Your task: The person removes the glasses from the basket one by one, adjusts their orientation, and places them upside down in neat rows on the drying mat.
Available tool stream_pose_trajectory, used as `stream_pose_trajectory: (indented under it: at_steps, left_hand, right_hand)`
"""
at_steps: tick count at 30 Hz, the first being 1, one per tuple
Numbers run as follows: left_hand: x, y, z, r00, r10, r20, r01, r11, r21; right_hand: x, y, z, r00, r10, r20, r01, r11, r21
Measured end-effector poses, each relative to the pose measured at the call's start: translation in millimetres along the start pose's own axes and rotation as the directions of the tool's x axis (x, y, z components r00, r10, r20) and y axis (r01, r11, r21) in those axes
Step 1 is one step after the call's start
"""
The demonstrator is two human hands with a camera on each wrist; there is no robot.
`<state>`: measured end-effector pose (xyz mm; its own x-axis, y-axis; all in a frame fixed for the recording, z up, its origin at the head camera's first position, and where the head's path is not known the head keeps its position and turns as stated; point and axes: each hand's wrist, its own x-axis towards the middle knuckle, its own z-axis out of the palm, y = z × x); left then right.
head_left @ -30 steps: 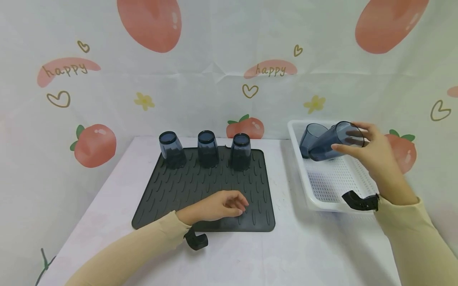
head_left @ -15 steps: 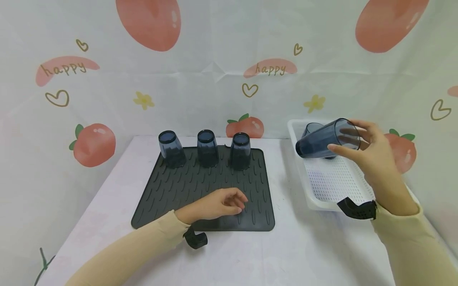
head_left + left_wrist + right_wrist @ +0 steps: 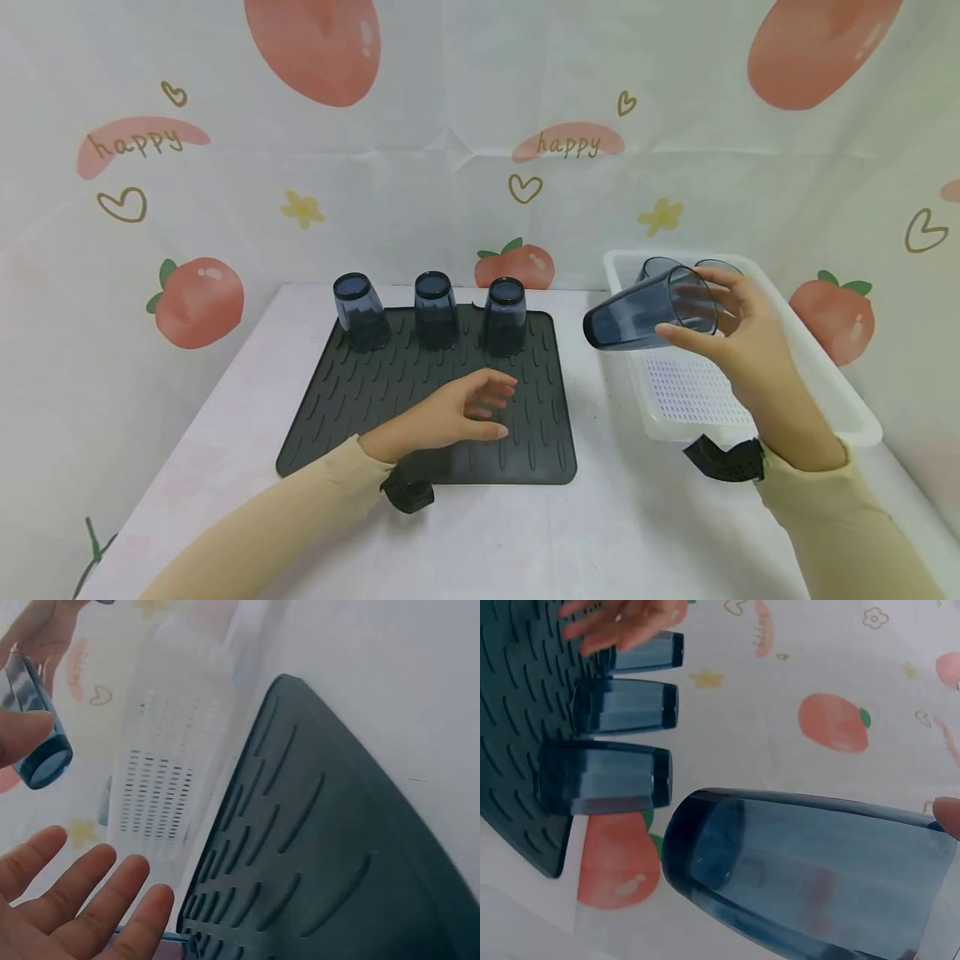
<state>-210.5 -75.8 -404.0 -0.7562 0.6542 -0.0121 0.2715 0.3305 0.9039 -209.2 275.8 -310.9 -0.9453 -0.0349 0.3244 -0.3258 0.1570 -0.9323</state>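
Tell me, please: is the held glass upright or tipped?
Tipped: held in the right hand, the glass slants nearly sideways, its base toward the mat.

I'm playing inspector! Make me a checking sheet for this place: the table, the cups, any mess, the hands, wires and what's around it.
Surface: white table with a dark ribbed mat on it.
Job's things: three glasses upside down in a row near the mat's far edge; one tilted glass held in the air; a white basket with at least two more glasses in it, mostly hidden.
Clutter: nothing seen.
Hands: left hand over the mat, holding nothing; right hand holds the tilted glass near its rim.
Cables: nothing seen.
Surroundings: white backdrop printed with red fruit and yellow flowers.
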Motion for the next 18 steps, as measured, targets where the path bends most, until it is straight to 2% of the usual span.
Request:
stream_pose_trajectory:
  at_steps: [8, 18]
  left_hand:
    - [0.5, 5.8, -2.2, 0.997, 0.072, -0.041, -0.072, 0.997, 0.015]
    - [3.9, 10.7, -3.0, 0.990, 0.116, -0.081, -0.120, 0.992, -0.039]
  right_hand:
    - [-8.5, 1.6, 12.4, 0.999, -0.029, 0.044, 0.031, 0.998, -0.048]
    - [-17.4, 4.4, 32.0, 0.996, -0.033, 0.084, 0.043, 0.992, -0.119]
